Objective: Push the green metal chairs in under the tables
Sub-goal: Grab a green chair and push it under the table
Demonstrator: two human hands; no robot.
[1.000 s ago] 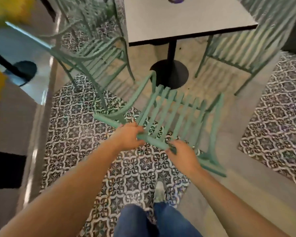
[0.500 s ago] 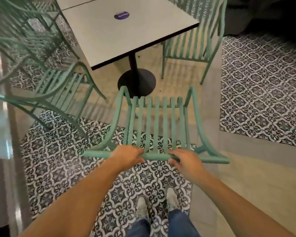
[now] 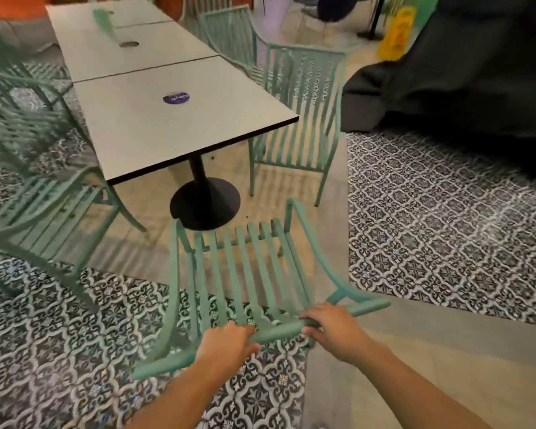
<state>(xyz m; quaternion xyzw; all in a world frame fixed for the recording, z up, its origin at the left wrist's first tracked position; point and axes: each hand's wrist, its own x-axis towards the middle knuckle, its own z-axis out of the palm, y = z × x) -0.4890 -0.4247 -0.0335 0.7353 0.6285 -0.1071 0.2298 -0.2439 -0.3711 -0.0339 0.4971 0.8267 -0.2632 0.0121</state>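
A green metal chair [image 3: 245,267] with a slatted seat stands in front of me, its seat facing the near end of a white table [image 3: 180,125]. My left hand [image 3: 225,343] and my right hand [image 3: 331,326] both grip the top rail of its backrest. The front of the seat is just short of the table's black round base [image 3: 205,201]. Another green chair [image 3: 300,125] stands at the table's right side, and one more green chair [image 3: 53,205] at its left.
A second white table [image 3: 121,48] adjoins the first at the back, with more green chairs [image 3: 229,35] beside it. A dark covered bulk [image 3: 464,72] fills the upper right, a yellow floor sign [image 3: 396,35] behind it. The floor has patterned tiles and plain beige strips.
The view has lifted and swung, showing more of the tables. The chair in my hands has turned a little and moved closer to the table base. Both hands keep their grip.
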